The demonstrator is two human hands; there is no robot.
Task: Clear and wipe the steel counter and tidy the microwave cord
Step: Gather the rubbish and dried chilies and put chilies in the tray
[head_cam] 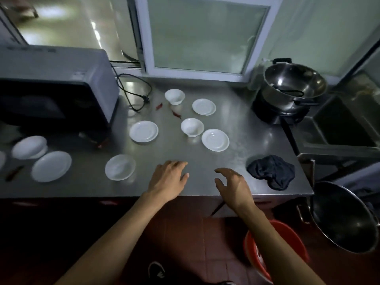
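The steel bench [226,165] is full of white dishes. The microwave [55,87] sits far left, its cord [136,93] loose beside it. The dark cloth [271,171] lies by your right hand [232,186]. Both hands hold nothing, fingers [221,171] loose, left hand [168,177] flat. Wipe now and you may knock the small bowl [192,126] off.

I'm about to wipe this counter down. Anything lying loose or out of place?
Yes. Red chili peppers lie loose among the white dishes, and the microwave cord sprawls unplugged in a loop across the steel counter beside the microwave.
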